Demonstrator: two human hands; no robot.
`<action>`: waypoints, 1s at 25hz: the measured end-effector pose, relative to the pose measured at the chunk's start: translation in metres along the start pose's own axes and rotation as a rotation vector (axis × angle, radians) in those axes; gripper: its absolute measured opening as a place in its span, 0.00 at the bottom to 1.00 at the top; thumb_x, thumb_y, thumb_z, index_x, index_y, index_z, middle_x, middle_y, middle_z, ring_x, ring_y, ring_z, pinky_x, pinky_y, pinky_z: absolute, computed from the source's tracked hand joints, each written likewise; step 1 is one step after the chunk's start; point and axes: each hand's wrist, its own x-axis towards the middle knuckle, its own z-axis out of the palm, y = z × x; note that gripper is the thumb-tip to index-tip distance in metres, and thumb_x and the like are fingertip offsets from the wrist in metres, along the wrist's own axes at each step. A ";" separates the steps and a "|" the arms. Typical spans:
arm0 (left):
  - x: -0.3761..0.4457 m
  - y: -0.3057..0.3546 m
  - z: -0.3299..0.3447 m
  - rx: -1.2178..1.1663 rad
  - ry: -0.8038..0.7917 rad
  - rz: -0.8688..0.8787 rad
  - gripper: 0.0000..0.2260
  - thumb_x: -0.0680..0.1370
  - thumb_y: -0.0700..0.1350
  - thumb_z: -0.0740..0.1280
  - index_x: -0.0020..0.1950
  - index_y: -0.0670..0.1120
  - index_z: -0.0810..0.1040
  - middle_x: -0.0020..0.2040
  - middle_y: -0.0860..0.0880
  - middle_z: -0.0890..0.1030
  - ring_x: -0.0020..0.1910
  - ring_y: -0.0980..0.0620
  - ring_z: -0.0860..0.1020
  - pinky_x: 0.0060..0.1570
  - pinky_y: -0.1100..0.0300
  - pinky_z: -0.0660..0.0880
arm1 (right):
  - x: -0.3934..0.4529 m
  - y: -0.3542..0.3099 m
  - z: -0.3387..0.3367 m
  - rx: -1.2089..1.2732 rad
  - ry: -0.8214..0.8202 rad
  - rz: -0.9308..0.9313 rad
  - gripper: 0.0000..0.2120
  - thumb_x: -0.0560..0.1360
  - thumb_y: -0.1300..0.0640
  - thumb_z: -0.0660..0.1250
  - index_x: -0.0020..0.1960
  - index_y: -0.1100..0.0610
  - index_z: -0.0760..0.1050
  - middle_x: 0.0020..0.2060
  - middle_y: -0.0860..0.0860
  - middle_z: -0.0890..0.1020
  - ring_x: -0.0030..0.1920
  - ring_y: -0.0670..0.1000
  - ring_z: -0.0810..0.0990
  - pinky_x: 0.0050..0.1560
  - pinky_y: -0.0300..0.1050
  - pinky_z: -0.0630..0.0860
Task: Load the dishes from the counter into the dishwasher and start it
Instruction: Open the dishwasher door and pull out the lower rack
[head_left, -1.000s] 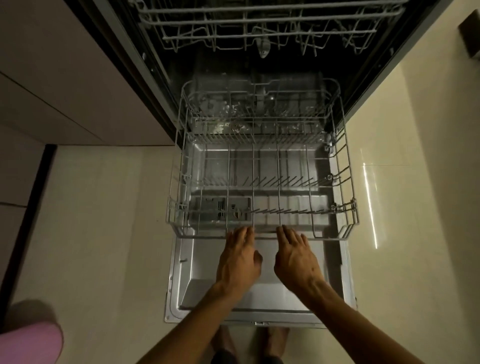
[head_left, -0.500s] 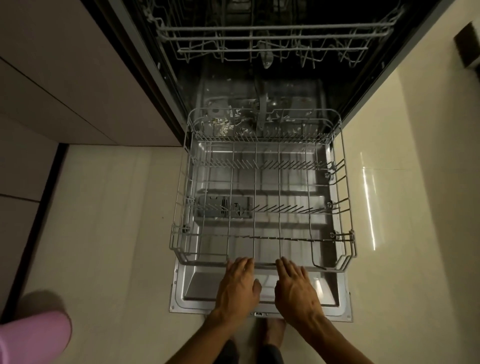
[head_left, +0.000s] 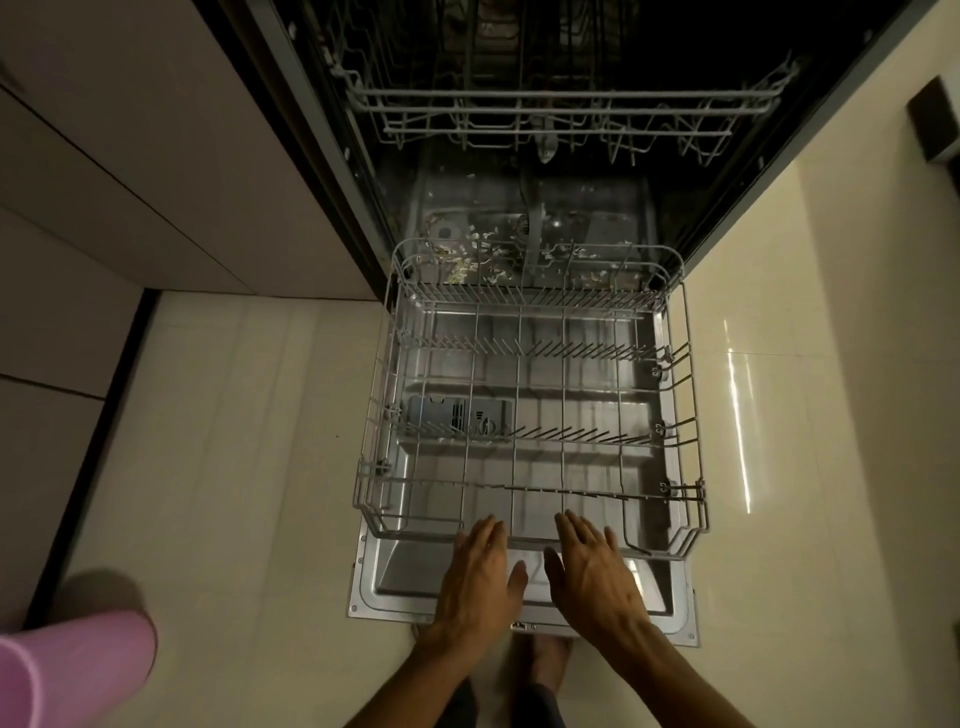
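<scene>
Dishwasher (head_left: 571, 171): open, tub dark, set between cabinet fronts at 9 o'clock and a pale wall at 3 o'clock.
Door (head_left: 374, 587): folded flat over the floor, steel inner face up, its near edge at 6 o'clock just ahead of the person's feet.
Lower rack (head_left: 691, 415): pulled out over the door, holding no dishes; rows of tines cross it; its back edge sits at the tub mouth.
Upper rack (head_left: 561, 111): inside the tub at 12 o'clock, wire only, no dishes seen in it.
Tub floor (head_left: 467, 244): pale flecks of debris scattered around the drain area, behind the lower rack.
Dispenser (head_left: 457, 413): grey-blue block on the door face, seen through the rack wires, toward 9 o'clock of the rack's middle.
Left hand (head_left: 480, 577): palm down at the rack's front rail, fingers straight and together, tips on or just over the rail; contact cannot be told. It grips nothing.
Right hand (head_left: 589, 566): palm down beside the left, fingers straight and slightly spread, tips at the same rail, thumb out toward the left hand. It grips nothing.
Dishes: none in view; the counter is out of frame.
Pink object (head_left: 67, 670): rounded, at 8 o'clock on the floor edge of view, well apart from the door; cannot tell what it is.
Floor (head_left: 249, 467): pale glossy tile, with a light streak at 3 o'clock.
</scene>
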 end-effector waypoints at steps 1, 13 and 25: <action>-0.002 0.002 -0.008 -0.013 0.014 0.003 0.28 0.83 0.54 0.55 0.80 0.46 0.51 0.80 0.49 0.50 0.79 0.52 0.47 0.71 0.61 0.38 | -0.001 -0.004 -0.009 -0.007 0.033 -0.020 0.30 0.82 0.42 0.40 0.79 0.56 0.46 0.79 0.53 0.51 0.79 0.51 0.47 0.73 0.47 0.37; -0.027 0.040 -0.188 -0.094 0.308 0.087 0.30 0.83 0.55 0.56 0.80 0.43 0.50 0.80 0.46 0.51 0.79 0.50 0.48 0.77 0.57 0.46 | -0.032 -0.089 -0.174 -0.019 0.309 -0.204 0.30 0.83 0.42 0.43 0.80 0.57 0.46 0.79 0.54 0.50 0.79 0.50 0.46 0.74 0.43 0.37; -0.120 0.068 -0.395 -0.139 0.675 0.120 0.29 0.83 0.55 0.56 0.79 0.43 0.52 0.80 0.45 0.53 0.79 0.50 0.49 0.74 0.60 0.40 | -0.112 -0.221 -0.353 -0.041 0.592 -0.487 0.30 0.83 0.42 0.46 0.79 0.58 0.51 0.79 0.55 0.54 0.79 0.52 0.49 0.77 0.49 0.42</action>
